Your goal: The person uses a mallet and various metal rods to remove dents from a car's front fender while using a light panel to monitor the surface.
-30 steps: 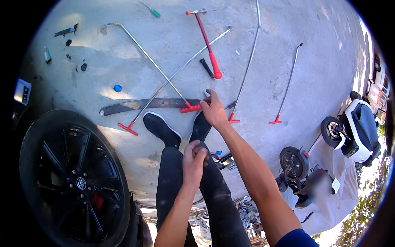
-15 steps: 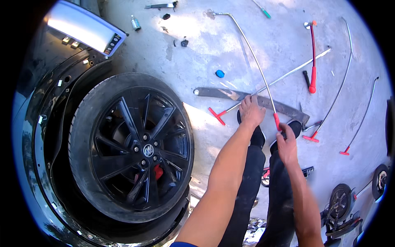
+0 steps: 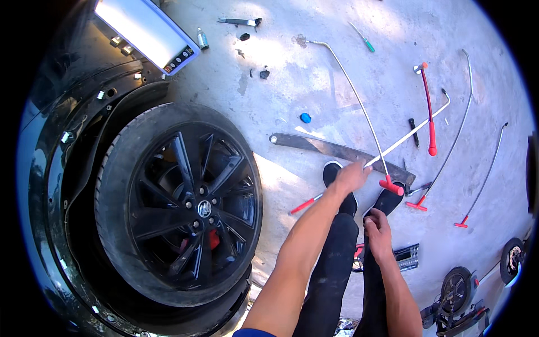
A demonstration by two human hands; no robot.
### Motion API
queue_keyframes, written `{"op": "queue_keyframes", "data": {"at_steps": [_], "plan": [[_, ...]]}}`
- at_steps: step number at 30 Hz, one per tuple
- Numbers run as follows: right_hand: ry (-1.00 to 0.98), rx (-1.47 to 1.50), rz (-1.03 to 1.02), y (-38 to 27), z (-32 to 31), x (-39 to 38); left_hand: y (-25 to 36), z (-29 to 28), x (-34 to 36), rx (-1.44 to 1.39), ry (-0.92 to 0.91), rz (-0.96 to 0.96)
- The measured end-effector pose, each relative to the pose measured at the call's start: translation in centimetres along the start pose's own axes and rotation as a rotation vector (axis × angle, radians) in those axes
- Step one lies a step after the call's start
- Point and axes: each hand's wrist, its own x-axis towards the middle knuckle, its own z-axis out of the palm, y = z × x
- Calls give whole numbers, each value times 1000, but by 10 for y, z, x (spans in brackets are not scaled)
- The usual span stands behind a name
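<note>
A black car (image 3: 62, 168) filled the left of the view, its black alloy wheel (image 3: 179, 205) standing in the arch; grey concrete floor (image 3: 314, 73) spread to the right, strewn with long metal rods; a flat dark metal strip (image 3: 337, 150) lay across it just beyond the person's black shoes (image 3: 337, 182). The left hand (image 3: 351, 177) reached forward over the left shoe, its fingers curled on a long silver rod (image 3: 412, 133) with a red handle (image 3: 306, 204) that lay slanting across the strip; whether the grip was fully clamped could not be told. The right hand (image 3: 377, 231) rested loosely closed on the right leg, holding nothing. A second rod's red T-handle (image 3: 391, 185) sat just beside the left hand; a small blue cap (image 3: 305, 118) lay farther off.
</note>
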Motion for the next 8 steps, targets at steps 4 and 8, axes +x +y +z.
{"op": "queue_keyframes", "data": {"at_steps": [4, 8], "plan": [[-58, 79, -56, -27, 5, -64, 60, 13, -94, -307, -20, -3], [-178, 303, -28, -28, 9, -141, 111, 4, -183, -875, -405, -308]]}}
